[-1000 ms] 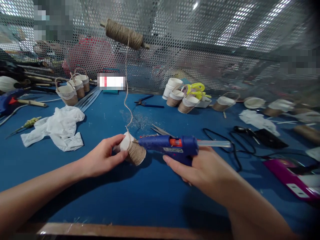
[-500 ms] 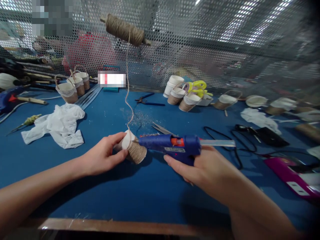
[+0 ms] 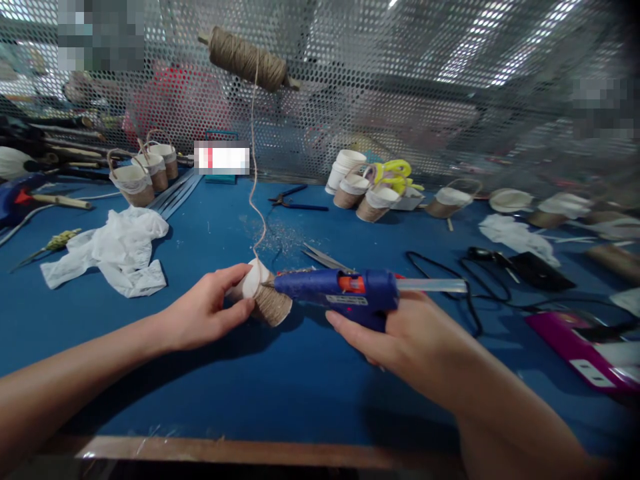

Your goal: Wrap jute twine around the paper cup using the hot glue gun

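In my left hand (image 3: 213,310) is a paper cup (image 3: 273,307), tilted on its side and partly wrapped in brown twine. The fingers and thumb close around its white upper part. My right hand (image 3: 400,330) grips a blue hot glue gun (image 3: 335,290) with a clear glue stick (image 3: 433,285) sticking out of its back. The gun's nozzle points left and meets the cup at the edge of the twine, though I cannot tell if glue is coming out. From the cup, a strand of twine (image 3: 254,153) runs up to a twine spool (image 3: 247,59) hung on the mesh.
Scissors (image 3: 327,259) and pliers (image 3: 295,199) lie beyond the cup. White lace cloth (image 3: 113,250) is at left, near several twine-wrapped cups with handles (image 3: 134,187). A black cord (image 3: 450,257) and a purple power strip (image 3: 580,347) sit on the right. Perforated metal mesh (image 3: 320,127) stands behind.
The glue gun's nozzle has shifted very slightly left along the cup. Both hands keep their holds, and the whole view has moved a little.
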The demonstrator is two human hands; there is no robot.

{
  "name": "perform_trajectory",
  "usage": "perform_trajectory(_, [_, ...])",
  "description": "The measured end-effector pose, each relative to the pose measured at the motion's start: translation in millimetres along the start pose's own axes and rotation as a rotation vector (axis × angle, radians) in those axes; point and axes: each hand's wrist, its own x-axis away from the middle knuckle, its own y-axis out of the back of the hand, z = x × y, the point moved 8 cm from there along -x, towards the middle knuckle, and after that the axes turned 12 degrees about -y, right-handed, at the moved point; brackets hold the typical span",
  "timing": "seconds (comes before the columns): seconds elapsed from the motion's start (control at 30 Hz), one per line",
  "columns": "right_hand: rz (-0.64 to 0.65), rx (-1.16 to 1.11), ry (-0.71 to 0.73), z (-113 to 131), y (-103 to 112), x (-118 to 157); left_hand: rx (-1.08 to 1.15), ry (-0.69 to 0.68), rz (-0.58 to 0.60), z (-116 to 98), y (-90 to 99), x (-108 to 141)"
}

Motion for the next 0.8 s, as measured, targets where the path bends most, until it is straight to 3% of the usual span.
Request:
perform_trajectory(0.1, [0.108,-0.083,-0.082,-7.7,-4.0,-2.5,-0.018,-0.004,0.0,-0.5,0.5,0.1])
perform_trajectory(0.33, [0.227,-0.141,-0.221,-20.0,-10.1,-4.3,-0.128,0.005,0.016,-1.5,2.4,-0.3])
perform_trajectory(0.8, [0.268,-0.171,-0.239,-20.1,-12.9,-2.7,-0.124,-0.007,-0.011,-4.0,4.4,-0.6])
